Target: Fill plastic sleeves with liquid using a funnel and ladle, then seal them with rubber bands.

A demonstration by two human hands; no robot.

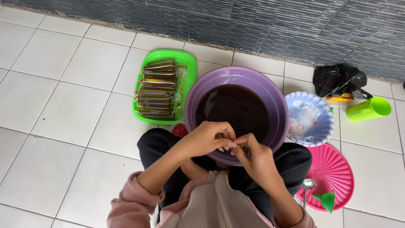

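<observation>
Small clear bag [231, 144], lower centre of frame, pinched between fingertips of left hand [206, 138] and right hand [255, 158] just over the near rim of the purple basin [192, 99] of dark liquid; a loosened pinch could drop it in.

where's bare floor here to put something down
The widest bare tiles lie left of the green tray and the person's left arm, and behind the tray along the wall. The right is crowded: white bowl, pink lid, green cup, black bag. Both hands meet over the purple basin.
</observation>
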